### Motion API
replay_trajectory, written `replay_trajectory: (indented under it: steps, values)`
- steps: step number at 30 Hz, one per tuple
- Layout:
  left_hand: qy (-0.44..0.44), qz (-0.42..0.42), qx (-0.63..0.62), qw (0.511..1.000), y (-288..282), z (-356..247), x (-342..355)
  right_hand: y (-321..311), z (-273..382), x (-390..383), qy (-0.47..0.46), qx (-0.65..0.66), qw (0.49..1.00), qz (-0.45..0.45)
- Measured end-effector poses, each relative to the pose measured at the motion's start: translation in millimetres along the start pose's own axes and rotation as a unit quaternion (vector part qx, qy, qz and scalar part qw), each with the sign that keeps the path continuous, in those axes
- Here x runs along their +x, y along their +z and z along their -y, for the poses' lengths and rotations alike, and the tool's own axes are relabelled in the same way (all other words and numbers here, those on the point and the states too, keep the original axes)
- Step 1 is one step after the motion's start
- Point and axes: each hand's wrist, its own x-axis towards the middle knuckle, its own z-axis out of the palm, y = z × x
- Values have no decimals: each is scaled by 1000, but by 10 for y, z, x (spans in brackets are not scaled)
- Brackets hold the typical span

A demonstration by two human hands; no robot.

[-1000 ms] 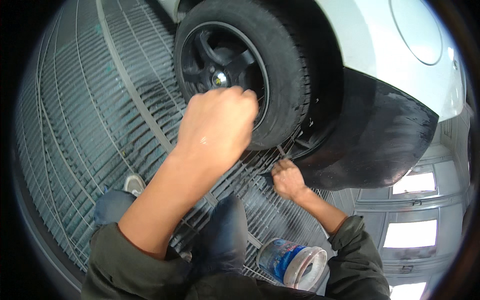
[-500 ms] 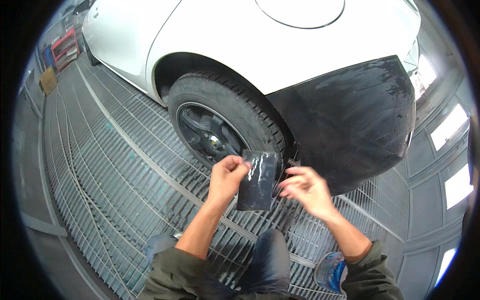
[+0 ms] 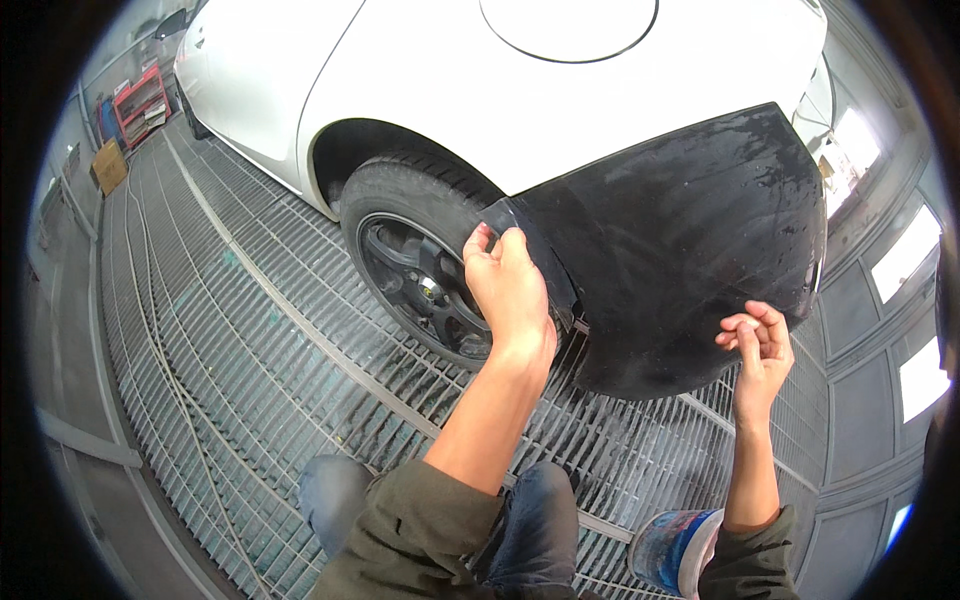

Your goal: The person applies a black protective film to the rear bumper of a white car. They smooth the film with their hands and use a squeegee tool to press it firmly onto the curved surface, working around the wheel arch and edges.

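My left hand (image 3: 507,290) is closed on the edge of a thin dark sheet (image 3: 550,255) that looks like wet sandpaper. It holds the sheet up near the front edge of the car's black rear bumper (image 3: 670,260), beside the rear tire (image 3: 378,195). Much of the sheet is hidden behind the hand, and I cannot tell whether it touches the bumper. My right hand (image 3: 760,350) is held in front of the bumper's lower right part, its fingers loosely bent and apart, with nothing seen in them. Wet streaks and drops mark the bumper's upper right.
The white car body (image 3: 420,70) rises above the wheel. A blue-and-white bucket (image 3: 665,545) stands on the slatted metal floor (image 3: 260,400) by my right forearm. A red shelf (image 3: 141,105), a cardboard box (image 3: 109,167) and a long hose (image 3: 150,325) are at left.
My left hand has moved up and right with the sheet, toward the bumper's front edge. My right hand has moved away from the sheet, to the right.
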Motion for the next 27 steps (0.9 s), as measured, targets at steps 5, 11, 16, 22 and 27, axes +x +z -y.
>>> replay_trajectory:
  steps: [5,11,16,22,27]
  values:
    - [113,3,200,973,-97,477,-152,-79,31,-218,-2,-4,999,36]
    - [124,61,74,988,-210,833,-200,-89,102,-216,-1,-37,997,62]
    - [75,21,19,997,-20,456,78,-99,201,-166,-37,-50,995,82]
    - [72,73,185,977,-331,1092,-476,-46,205,83,-64,-74,992,83]
    - [118,134,203,963,-891,1920,-883,177,78,359,-116,-133,983,54]
